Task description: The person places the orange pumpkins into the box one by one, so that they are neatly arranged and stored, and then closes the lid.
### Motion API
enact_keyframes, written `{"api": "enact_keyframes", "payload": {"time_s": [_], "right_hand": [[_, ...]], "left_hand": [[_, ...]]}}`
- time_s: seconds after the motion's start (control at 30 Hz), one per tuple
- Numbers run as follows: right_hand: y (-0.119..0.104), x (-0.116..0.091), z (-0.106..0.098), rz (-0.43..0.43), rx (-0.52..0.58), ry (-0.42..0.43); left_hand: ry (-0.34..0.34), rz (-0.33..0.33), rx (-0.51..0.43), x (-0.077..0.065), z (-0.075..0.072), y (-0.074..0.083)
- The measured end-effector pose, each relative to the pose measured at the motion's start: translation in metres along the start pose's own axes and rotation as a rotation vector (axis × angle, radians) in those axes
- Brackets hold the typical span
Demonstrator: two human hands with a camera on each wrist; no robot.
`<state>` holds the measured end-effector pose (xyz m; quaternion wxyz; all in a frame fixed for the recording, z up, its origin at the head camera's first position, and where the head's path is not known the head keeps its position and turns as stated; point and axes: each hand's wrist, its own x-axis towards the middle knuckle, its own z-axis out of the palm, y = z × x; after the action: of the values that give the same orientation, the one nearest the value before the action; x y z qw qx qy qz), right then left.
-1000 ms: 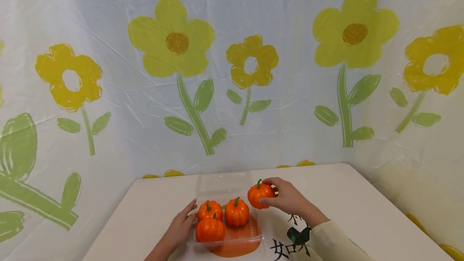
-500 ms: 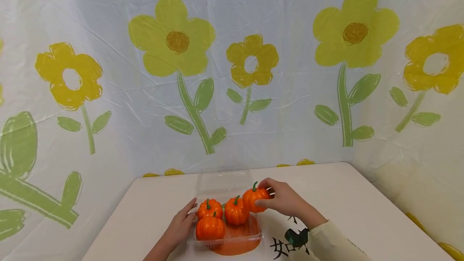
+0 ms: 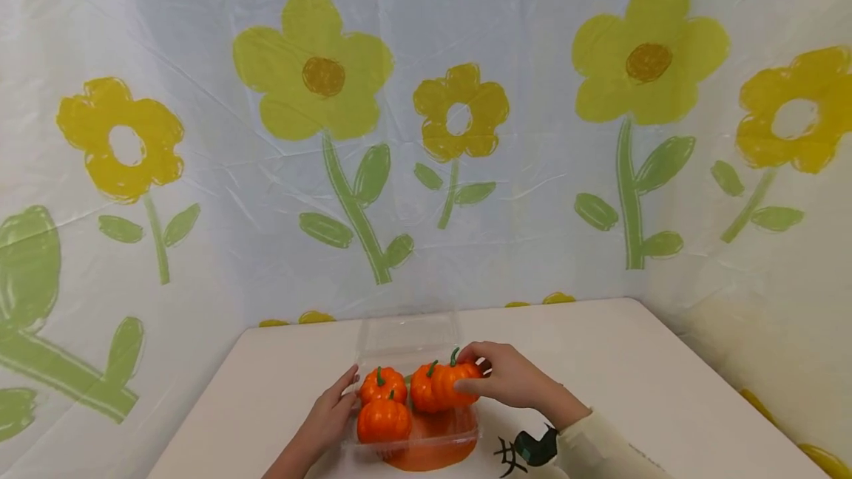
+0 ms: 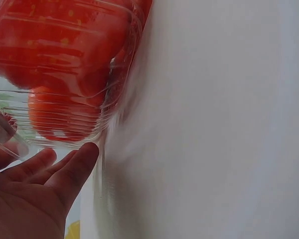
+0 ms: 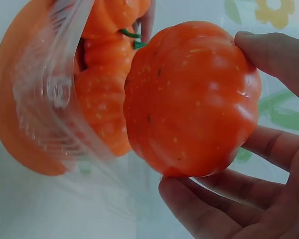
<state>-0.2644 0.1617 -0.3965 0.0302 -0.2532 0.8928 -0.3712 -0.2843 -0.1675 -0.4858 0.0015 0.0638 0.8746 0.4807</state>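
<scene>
A clear plastic clamshell box (image 3: 459,437) stands with its lid back. Several orange toy pumpkins are inside: one at the back left (image 3: 382,388), one at the front left (image 3: 384,421) and one on the right (image 3: 421,389). My right hand (image 3: 509,378) grips another pumpkin (image 5: 194,99) by its side, thumb and fingers spread round it. This pumpkin, green stem up, overlaps the box's right side in the head view. My left hand (image 3: 329,414) rests along the box's left wall; in the left wrist view its fingertips (image 4: 87,152) touch the ribbed plastic.
The transparent lid (image 3: 409,333) lies toward the back of the white table (image 3: 279,368). Under and in front of the box an orange print (image 3: 433,458) shows. Black characters and a dark printed shape (image 3: 535,447) are right of it. A flowered cloth (image 3: 532,242) walls the table.
My right hand has moved left and slightly down with its pumpkin, from beside the box to over its right side. The left hand and the other pumpkins have stayed in place.
</scene>
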Motion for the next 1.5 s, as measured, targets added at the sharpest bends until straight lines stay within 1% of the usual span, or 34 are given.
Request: {"api": "enact_keyframes", "payload": {"time_s": [0.13, 0.33, 0.53, 0.83, 1.1, 1.27, 1.5], "right_hand": [[-0.006, 0.0, 0.004, -0.022, -0.005, -0.014], [-0.01, -0.001, 0.01, -0.023, -0.021, -0.039], [-0.013, 0.0, 0.014, -0.041, -0.067, -0.051], [-0.014, 0.004, 0.022, -0.019, -0.155, -0.07], [-0.019, 0.008, 0.029, 0.007, -0.222, -0.061], [-0.021, 0.011, 0.032, 0.043, -0.224, -0.081], [-0.025, 0.015, 0.036, 0.067, -0.234, -0.11]], "left_hand": [[0.004, -0.017, -0.001, -0.002, -0.001, 0.001], [0.008, -0.015, 0.001, -0.005, -0.001, 0.002], [0.002, -0.018, 0.003, -0.003, -0.001, 0.002], [-0.007, -0.007, -0.005, -0.003, 0.0, 0.002], [-0.006, 0.003, -0.002, -0.001, -0.001, 0.0], [-0.001, 0.011, -0.003, -0.002, 0.0, -0.001], [-0.018, 0.019, -0.026, -0.002, 0.0, -0.001]]}}
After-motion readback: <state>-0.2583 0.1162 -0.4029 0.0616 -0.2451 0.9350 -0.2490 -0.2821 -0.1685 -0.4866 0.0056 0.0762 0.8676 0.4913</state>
